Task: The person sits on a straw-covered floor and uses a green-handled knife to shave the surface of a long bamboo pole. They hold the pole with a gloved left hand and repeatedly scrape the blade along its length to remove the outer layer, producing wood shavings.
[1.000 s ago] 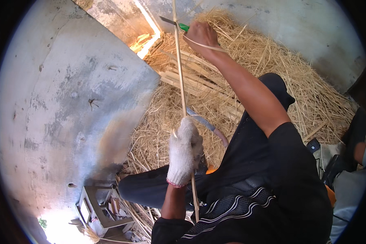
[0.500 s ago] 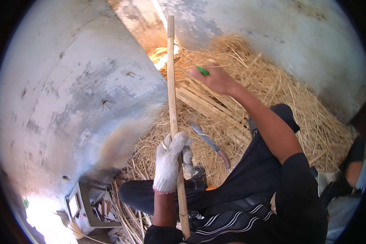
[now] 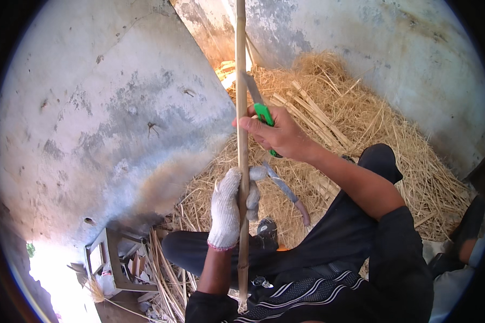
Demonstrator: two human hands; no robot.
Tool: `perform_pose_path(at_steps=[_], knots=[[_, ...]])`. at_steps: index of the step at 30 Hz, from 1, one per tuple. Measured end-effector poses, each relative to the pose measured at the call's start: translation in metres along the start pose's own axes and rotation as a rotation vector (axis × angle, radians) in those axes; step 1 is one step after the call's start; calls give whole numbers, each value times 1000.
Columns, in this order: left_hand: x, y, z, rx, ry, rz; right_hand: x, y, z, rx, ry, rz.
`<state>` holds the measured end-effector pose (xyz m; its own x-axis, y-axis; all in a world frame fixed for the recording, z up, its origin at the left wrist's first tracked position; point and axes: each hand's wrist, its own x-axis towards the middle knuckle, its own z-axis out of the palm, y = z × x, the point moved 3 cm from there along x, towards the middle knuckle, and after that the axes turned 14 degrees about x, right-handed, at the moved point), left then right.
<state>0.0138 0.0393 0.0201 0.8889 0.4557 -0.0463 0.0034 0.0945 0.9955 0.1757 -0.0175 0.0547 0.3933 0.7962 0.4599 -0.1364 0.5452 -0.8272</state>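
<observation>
My left hand (image 3: pixel 225 207), in a white knitted glove, is closed around a long bamboo strip (image 3: pixel 243 242). The strip stands nearly upright in the view, from my lap past the top edge. My right hand (image 3: pixel 283 132) is bare and grips a green utility knife (image 3: pixel 263 114) with its blade out. That blade lies against the strip's right side, well above the glove. The right thumb and fingertips are at the strip too, partly hidden behind it.
Below my right hand, a large knife (image 3: pixel 282 184) with a wooden handle lies on shavings (image 3: pixel 393 145). Split bamboo pieces (image 3: pixel 320 119) rest on that pile. Walls rise left and behind. An overturned stool (image 3: pixel 113 264) stands at lower left; part of another person (image 3: pixel 466 237) shows at right.
My right hand has come down and nearer with the utility knife, from beyond the strip to its right side. The bamboo strip now reaches farther up, past the top edge.
</observation>
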Motion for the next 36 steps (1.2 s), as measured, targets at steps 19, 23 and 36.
perform_pose_path(at_steps=[19,23,36], knots=[[-10,16,24,-209,-149,-58,0,3,-19,-1136,220,-646],[-4,10,25,-229,-190,-42,11,12,-34,-1223,265,-604],[-19,-29,46,-173,-233,-159,54,-25,-162,-704,484,220]])
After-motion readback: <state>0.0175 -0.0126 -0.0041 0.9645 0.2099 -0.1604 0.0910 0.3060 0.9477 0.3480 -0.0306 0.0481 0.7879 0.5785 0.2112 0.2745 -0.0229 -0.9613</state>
